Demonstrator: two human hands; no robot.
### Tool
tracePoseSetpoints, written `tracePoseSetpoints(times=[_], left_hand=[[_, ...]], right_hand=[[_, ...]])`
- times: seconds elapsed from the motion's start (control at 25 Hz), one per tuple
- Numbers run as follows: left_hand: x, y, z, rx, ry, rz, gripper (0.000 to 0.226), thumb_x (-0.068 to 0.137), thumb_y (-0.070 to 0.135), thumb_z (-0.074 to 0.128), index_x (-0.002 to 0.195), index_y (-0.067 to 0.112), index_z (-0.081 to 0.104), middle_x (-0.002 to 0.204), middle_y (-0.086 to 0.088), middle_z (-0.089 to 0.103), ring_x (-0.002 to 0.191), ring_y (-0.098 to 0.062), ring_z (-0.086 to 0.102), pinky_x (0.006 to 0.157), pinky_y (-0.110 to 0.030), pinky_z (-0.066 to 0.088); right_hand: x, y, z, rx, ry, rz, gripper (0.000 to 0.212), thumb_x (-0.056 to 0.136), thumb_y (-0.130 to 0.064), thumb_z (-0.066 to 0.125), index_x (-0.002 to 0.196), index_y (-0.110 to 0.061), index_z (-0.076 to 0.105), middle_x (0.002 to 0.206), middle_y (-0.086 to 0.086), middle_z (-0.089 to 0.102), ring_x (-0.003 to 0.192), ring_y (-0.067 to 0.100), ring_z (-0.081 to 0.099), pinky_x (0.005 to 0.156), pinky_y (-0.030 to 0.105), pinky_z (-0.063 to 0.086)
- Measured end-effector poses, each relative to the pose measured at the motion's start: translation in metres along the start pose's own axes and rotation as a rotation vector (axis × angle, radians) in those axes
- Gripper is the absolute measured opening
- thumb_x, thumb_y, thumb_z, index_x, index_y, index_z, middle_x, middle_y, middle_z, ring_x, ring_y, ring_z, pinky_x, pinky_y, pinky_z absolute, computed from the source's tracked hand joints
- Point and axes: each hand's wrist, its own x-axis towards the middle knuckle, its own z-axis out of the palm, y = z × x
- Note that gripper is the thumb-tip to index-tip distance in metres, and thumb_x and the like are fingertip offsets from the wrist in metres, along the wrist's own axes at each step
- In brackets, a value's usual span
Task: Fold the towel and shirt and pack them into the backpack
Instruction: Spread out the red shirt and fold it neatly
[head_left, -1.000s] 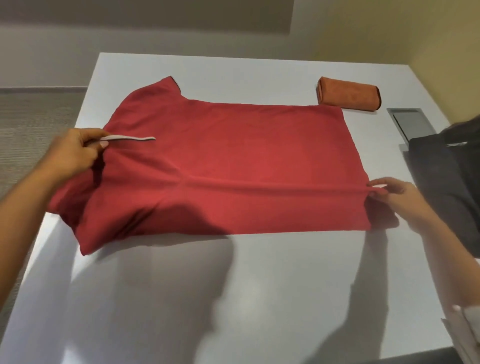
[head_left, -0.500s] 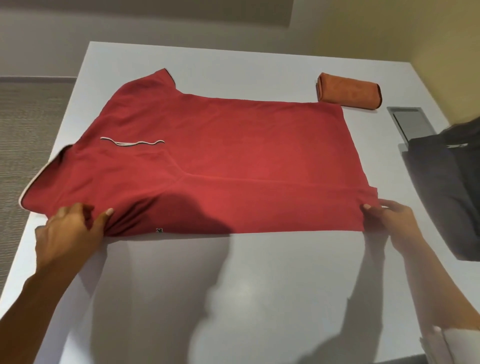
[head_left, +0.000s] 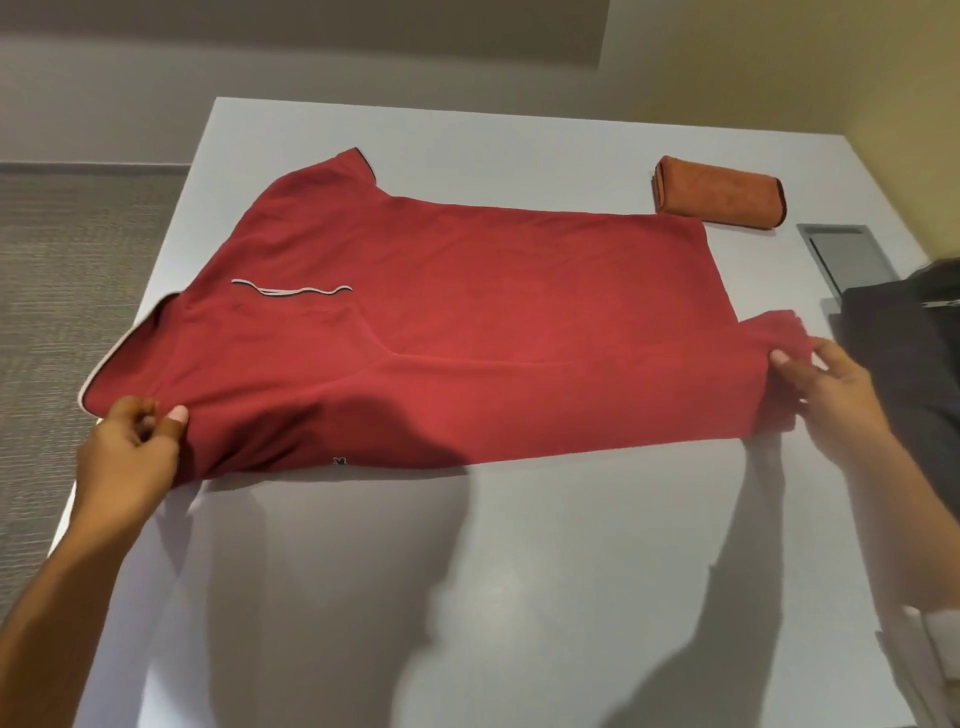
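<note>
Upper right, the orange towel (head_left: 719, 200) sits folded; our left hand (head_left: 130, 452) and right hand (head_left: 831, 395) pinch the half-folded polo shirt (head_left: 467, 332); nothing is packed yet.

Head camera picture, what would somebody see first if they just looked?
The big red shirt spread across the middle of the white table grabs the eye. The left hand pinches its near-left edge and the right hand pinches its right end. A folded orange towel lies at the far right, just behind the shirt.
</note>
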Motion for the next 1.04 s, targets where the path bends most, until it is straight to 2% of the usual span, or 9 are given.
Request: tracePoseSetpoints(times=[0.08, 0.2, 0.32, 0.4, 0.56, 0.68, 0.76, 0.92, 1.04], left_hand=[[-0.005, -0.003, 0.001, -0.072, 0.001, -0.053, 0.029, 0.08, 0.05, 0.056, 0.092, 0.024, 0.052, 0.083, -0.008, 0.057, 0.086, -0.031, 0.057, 0.084, -0.046, 0.045], [-0.014, -0.001, 0.001, -0.033, -0.097, -0.124, 0.041, 0.082, 0.057, 0.061, 0.081, 0.016, 0.061, 0.082, -0.008, 0.064, 0.086, -0.033, 0.059, 0.086, -0.044, 0.045], [-0.019, -0.001, -0.001, 0.04, -0.074, -0.082, 0.051, 0.079, 0.062, 0.055, 0.076, 0.012, 0.062, 0.075, -0.017, 0.064, 0.077, -0.039, 0.058, 0.077, -0.042, 0.045], [-0.026, 0.002, 0.0, 0.068, -0.004, -0.029, 0.047, 0.087, 0.056, 0.048, 0.078, 0.01, 0.057, 0.074, -0.019, 0.062, 0.077, -0.042, 0.057, 0.075, -0.046, 0.045], [-0.031, 0.002, 0.004, 0.201, 0.103, 0.127, 0.038, 0.098, 0.043, 0.038, 0.094, 0.008, 0.055, 0.086, -0.03, 0.062, 0.083, -0.048, 0.057, 0.073, -0.05, 0.043], [-0.031, -0.003, -0.002, 0.424, 0.115, 0.233, 0.031, 0.104, 0.037, 0.036, 0.09, 0.009, 0.042, 0.076, -0.035, 0.059, 0.073, -0.054, 0.056, 0.064, -0.05, 0.042], [-0.032, -0.008, -0.006, 0.535, 0.124, 0.291, 0.031, 0.102, 0.035, 0.042, 0.092, 0.007, 0.046, 0.069, -0.034, 0.06, 0.068, -0.055, 0.056, 0.063, -0.05, 0.044], [-0.038, -0.009, -0.011, 0.647, 0.149, 0.392, 0.028, 0.099, 0.03, 0.055, 0.087, 0.005, 0.053, 0.052, -0.03, 0.056, 0.054, -0.049, 0.058, 0.065, -0.051, 0.046], [-0.044, -0.006, -0.011, 0.687, 0.151, 0.42, 0.034, 0.094, 0.038, 0.047, 0.085, 0.006, 0.054, 0.041, -0.023, 0.05, 0.045, -0.041, 0.057, 0.069, -0.049, 0.042]], right_hand=[[0.006, 0.017, -0.001, -0.211, -0.045, 0.123, 0.038, 0.084, -0.029, 0.073, 0.117, -0.015, 0.062, 0.096, 0.004, 0.069, 0.081, 0.017, 0.067, 0.061, 0.026, 0.049], [0.008, 0.039, -0.009, -0.369, -0.051, 0.221, 0.048, 0.075, -0.041, 0.081, 0.108, -0.008, 0.069, 0.098, 0.009, 0.073, 0.091, 0.027, 0.069, 0.069, 0.03, 0.05], [0.005, 0.05, -0.018, -0.425, -0.01, 0.252, 0.04, 0.077, -0.031, 0.081, 0.102, -0.003, 0.07, 0.089, 0.013, 0.072, 0.091, 0.035, 0.068, 0.079, 0.037, 0.05], [0.005, 0.057, -0.019, -0.482, 0.018, 0.238, 0.031, 0.082, -0.021, 0.077, 0.101, 0.002, 0.069, 0.081, 0.013, 0.067, 0.091, 0.039, 0.066, 0.08, 0.039, 0.047], [0.004, 0.061, -0.02, -0.594, 0.15, 0.167, 0.015, 0.09, -0.017, 0.067, 0.098, -0.005, 0.065, 0.089, 0.017, 0.062, 0.087, 0.033, 0.058, 0.079, 0.036, 0.043], [-0.003, 0.065, -0.027, -0.665, 0.157, 0.132, 0.016, 0.086, -0.03, 0.068, 0.09, -0.014, 0.066, 0.092, 0.016, 0.066, 0.089, 0.035, 0.061, 0.068, 0.026, 0.047], [0.0, 0.078, -0.033, -0.712, 0.18, 0.156, 0.02, 0.082, -0.036, 0.067, 0.085, -0.016, 0.061, 0.093, 0.018, 0.069, 0.089, 0.037, 0.063, 0.058, 0.019, 0.045], [0.0, 0.07, -0.027, -0.781, 0.18, 0.157, 0.01, 0.092, -0.023, 0.065, 0.091, -0.014, 0.061, 0.094, 0.02, 0.067, 0.094, 0.038, 0.062, 0.084, 0.04, 0.048], [-0.001, 0.068, -0.027, -0.802, 0.18, 0.197, 0.021, 0.091, -0.032, 0.065, 0.096, -0.012, 0.062, 0.09, 0.016, 0.062, 0.095, 0.039, 0.06, 0.089, 0.044, 0.049]])
